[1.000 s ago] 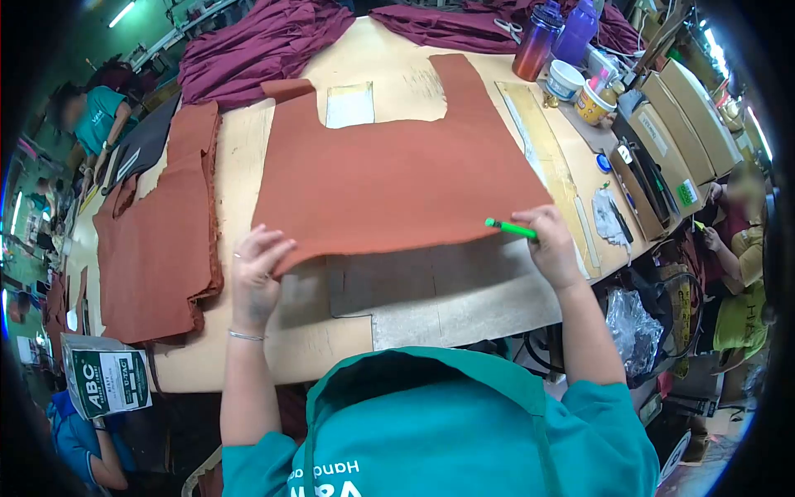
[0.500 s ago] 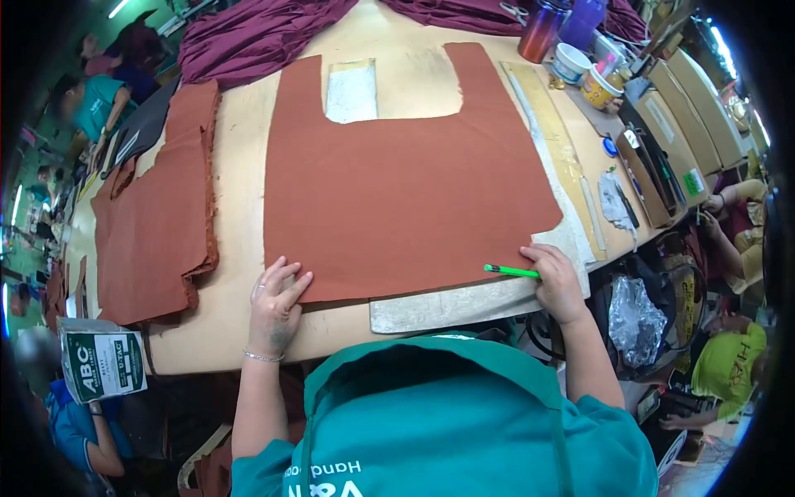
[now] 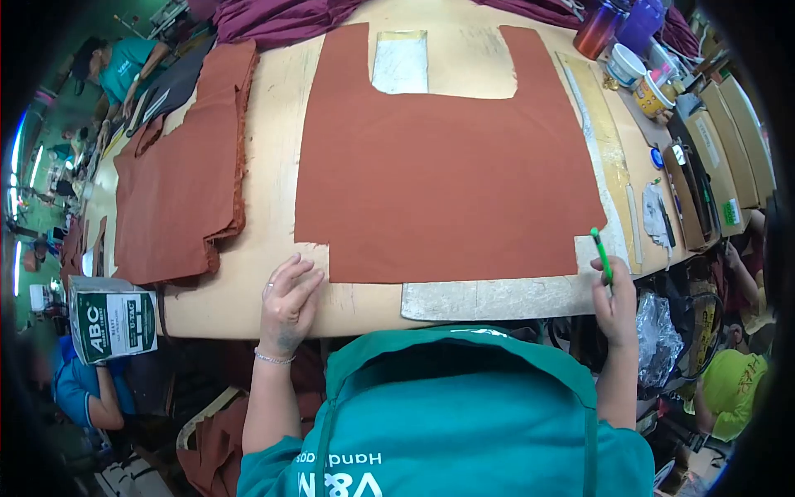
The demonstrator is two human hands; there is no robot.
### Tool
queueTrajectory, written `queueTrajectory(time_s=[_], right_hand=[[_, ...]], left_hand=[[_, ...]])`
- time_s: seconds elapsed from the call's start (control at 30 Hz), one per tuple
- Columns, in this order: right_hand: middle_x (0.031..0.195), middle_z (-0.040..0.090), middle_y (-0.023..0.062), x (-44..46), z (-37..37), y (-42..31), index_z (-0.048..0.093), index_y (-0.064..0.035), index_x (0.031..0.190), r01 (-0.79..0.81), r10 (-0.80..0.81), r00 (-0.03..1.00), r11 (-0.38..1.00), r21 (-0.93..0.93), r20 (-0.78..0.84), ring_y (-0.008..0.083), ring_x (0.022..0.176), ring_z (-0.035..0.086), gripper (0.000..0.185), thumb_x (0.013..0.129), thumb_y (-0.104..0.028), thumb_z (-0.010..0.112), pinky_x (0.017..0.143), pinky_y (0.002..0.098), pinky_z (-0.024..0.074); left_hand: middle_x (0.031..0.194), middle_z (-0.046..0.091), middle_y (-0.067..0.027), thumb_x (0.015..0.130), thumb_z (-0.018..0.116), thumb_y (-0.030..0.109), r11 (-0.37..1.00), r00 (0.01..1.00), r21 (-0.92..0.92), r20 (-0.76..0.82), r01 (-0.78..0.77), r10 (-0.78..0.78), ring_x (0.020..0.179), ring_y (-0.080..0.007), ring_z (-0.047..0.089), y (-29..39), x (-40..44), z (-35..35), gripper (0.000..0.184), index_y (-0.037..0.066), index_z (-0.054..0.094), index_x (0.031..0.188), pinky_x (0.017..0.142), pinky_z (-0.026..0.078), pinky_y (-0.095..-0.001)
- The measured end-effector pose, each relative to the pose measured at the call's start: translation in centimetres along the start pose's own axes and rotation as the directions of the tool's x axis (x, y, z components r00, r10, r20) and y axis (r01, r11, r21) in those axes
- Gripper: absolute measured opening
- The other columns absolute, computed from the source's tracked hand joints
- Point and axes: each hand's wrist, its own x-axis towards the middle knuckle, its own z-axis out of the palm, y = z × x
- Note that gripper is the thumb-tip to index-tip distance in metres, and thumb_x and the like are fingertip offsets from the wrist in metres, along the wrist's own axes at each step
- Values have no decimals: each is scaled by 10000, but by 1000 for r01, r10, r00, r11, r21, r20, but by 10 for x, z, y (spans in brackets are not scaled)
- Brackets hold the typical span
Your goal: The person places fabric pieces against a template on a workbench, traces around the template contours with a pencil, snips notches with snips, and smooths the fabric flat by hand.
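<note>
A large rust-brown cloth piece (image 3: pixel 447 182) lies flat on the table, with a U-shaped cut-out at its far edge and square notches at both near corners. My left hand (image 3: pixel 290 300) is open at the near left notch, fingers loosely bent and fingertips beside the cloth edge. Holding a slim green pencil (image 3: pixel 604 258) upright, my right hand (image 3: pixel 615 306) is at the near right notch. A pale grey board (image 3: pixel 497 301) shows from under the cloth's near edge. Another whitish strip (image 3: pixel 401 65) lies inside the cut-out.
Stacked rust cloth (image 3: pixel 178 174) lies at left, purple fabric (image 3: pixel 290 23) at the far edge. Bottles (image 3: pixel 602 31), tubs (image 3: pixel 624 66) and cardboard boxes (image 3: pixel 729 141) stand at right. Beyond the table's left corner, a person in blue (image 3: pixel 79 389) is near an ABC box (image 3: pixel 113 321).
The view has shifted, so the table appears further left and lower before. Both near corners of the cloth now show square notches. My hands are off the cloth, and the pencil has turned upright.
</note>
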Motion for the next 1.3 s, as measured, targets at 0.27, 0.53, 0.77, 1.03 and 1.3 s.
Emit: queueTrajectory(time_s=[0.27, 0.53, 0.77, 1.03, 1.3], right_hand=[[790, 492, 162, 62, 55, -48, 476, 6, 821, 284, -289, 957, 938, -200, 3, 342, 804, 498, 104, 783, -71, 535, 700, 411, 407], [831, 531, 85, 81, 81, -63, 570, -71, 825, 296, -308, 951, 919, -261, -7, 261, 837, 517, 191, 737, -224, 641, 692, 379, 442], [891, 591, 151, 91, 7, 60, 593, 3, 895, -116, 19, 868, 979, -166, -495, 286, 860, 559, 241, 757, -190, 635, 779, 358, 433], [956, 591, 202, 86, -67, 186, 619, -24, 945, -567, 291, 789, 683, -460, -541, 348, 915, 565, 278, 739, -210, 639, 814, 401, 441], [960, 575, 222, 95, -88, 183, 573, 26, 1009, -618, 438, 784, 617, -487, -440, 359, 925, 556, 325, 758, -175, 622, 826, 396, 432]], left_hand=[[962, 593, -101, 695, 639, 25, 991, 995, -102, 34, -91, 95, 993, -319, 552, 28, 15, 20, 216, 62, 652, 908, 822, 460, -388], [904, 608, -107, 689, 653, -35, 981, 991, -143, -25, -131, 129, 949, -317, 572, 31, 2, 45, 183, 39, 669, 855, 791, 479, -397], [904, 608, -97, 713, 648, -3, 981, 993, -160, 40, -106, 114, 939, -298, 564, 30, 8, 44, 165, 42, 662, 870, 813, 457, -388], [951, 588, -106, 721, 626, 6, 971, 988, -205, 69, -119, 136, 970, -301, 549, 30, 27, 38, 172, 29, 645, 890, 828, 445, -387], [950, 588, -114, 730, 624, 22, 976, 992, -203, 81, -74, 92, 984, -304, 544, 27, 36, 35, 165, 30, 647, 893, 827, 442, -388]])
